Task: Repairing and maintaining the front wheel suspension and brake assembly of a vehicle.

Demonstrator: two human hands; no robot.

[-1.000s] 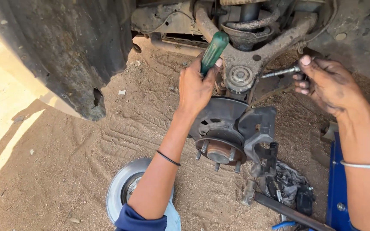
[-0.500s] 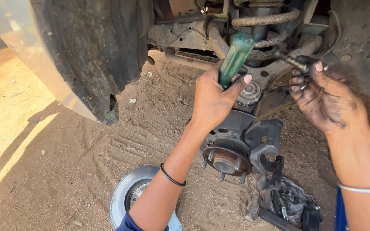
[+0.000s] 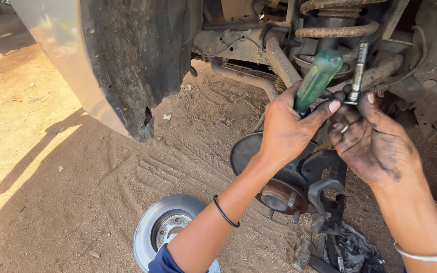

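My left hand (image 3: 284,129) grips a screwdriver with a green translucent handle (image 3: 318,78), handle end pointing up toward the coil spring (image 3: 337,28). Right beside it, my greasy right hand (image 3: 373,139) pinches a long metal bolt (image 3: 358,73) at its lower end, held upright. The fingers of both hands touch. Below the hands sits the wheel hub (image 3: 279,197) with its studs and the dust shield (image 3: 244,151), and a brake caliper bracket (image 3: 327,182) hangs to its right.
A removed brake disc (image 3: 165,227) lies on the sandy ground at lower middle. The dark, torn wheel-arch liner (image 3: 132,65) hangs at the upper left. Suspension arms (image 3: 279,58) cross behind the hands. A dirty cloth with parts (image 3: 347,250) lies at the bottom right.
Both hands have come together and closer to the camera. The bolt in my right hand has turned from lying sideways to standing upright. The screwdriver stays in my left hand.
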